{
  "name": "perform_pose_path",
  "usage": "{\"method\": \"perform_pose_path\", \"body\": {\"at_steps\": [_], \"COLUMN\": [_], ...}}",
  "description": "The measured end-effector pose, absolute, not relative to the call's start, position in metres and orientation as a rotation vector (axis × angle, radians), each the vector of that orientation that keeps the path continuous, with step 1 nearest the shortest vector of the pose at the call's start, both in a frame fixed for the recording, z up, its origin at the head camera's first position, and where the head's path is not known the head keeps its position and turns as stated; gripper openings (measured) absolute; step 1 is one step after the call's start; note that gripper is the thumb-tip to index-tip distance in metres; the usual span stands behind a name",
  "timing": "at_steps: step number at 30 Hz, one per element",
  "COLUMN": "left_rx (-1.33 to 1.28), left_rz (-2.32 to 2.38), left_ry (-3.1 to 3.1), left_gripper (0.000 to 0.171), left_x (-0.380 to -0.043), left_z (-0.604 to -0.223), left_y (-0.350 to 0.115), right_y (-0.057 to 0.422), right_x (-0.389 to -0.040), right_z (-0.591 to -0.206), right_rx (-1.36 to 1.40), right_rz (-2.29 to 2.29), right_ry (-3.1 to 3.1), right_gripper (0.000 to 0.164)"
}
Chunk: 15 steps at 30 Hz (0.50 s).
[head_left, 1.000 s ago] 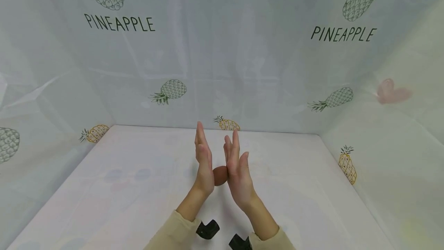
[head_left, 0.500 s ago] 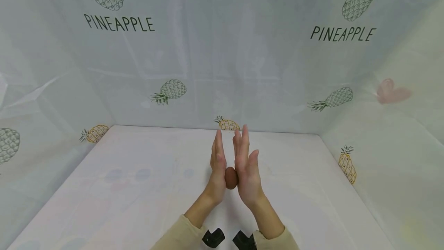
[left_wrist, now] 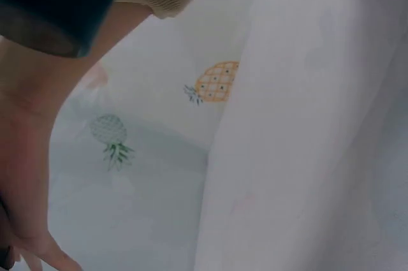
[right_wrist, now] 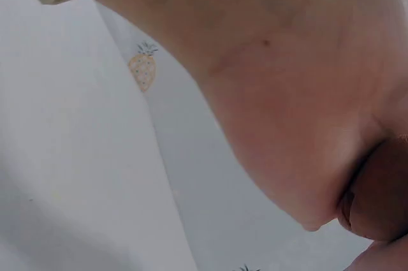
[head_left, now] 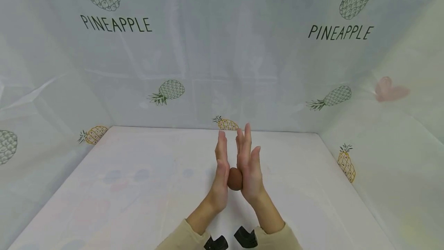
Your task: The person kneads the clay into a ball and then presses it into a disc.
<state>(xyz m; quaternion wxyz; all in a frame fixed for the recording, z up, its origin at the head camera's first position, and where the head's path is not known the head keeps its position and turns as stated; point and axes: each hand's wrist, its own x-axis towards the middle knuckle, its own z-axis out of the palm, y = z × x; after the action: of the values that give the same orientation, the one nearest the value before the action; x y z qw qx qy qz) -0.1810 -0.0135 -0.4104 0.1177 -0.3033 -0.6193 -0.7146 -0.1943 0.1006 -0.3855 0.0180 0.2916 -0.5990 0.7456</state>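
A smooth brown ball, like modelling clay (head_left: 235,179), sits between the two palms in the head view, above the white table. My left hand (head_left: 221,178) presses it from the left, fingers straight and pointing away. From the right, my right hand (head_left: 250,171) presses against it with straight fingers and the thumb raised apart. A fold shows on the edge of the brown ball (right_wrist: 381,197) beside the right palm (right_wrist: 293,124) in the right wrist view. The left wrist view catches part of a hand (left_wrist: 25,175) along its left edge; the ball is hidden there.
White sheeting (head_left: 215,49) printed with pineapples rises behind and on both sides of the white table (head_left: 138,203). Black wrist mounts (head_left: 245,237) sit at the cuffs of the beige sleeves (head_left: 184,236).
Both hands and the ball have shifted right. The left hand has slid back toward the body while the right has slid forward, the ball staying between the palms.
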Motion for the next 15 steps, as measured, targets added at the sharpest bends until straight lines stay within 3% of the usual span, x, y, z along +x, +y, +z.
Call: {"method": "perform_pose_path", "body": {"at_steps": [15], "left_rx": [-0.873], "left_rz": [-2.034], "left_ry": [-1.610], "left_gripper": [0.069], "left_x": [-0.186], "left_z": [-0.387], "left_y": [-0.035], "right_y": [0.084], "right_x": [-0.192], "right_z": [-0.397], "right_rx": [0.798], "right_rz": [2.358], "right_ry": [-2.068], "right_gripper": [0.068]}}
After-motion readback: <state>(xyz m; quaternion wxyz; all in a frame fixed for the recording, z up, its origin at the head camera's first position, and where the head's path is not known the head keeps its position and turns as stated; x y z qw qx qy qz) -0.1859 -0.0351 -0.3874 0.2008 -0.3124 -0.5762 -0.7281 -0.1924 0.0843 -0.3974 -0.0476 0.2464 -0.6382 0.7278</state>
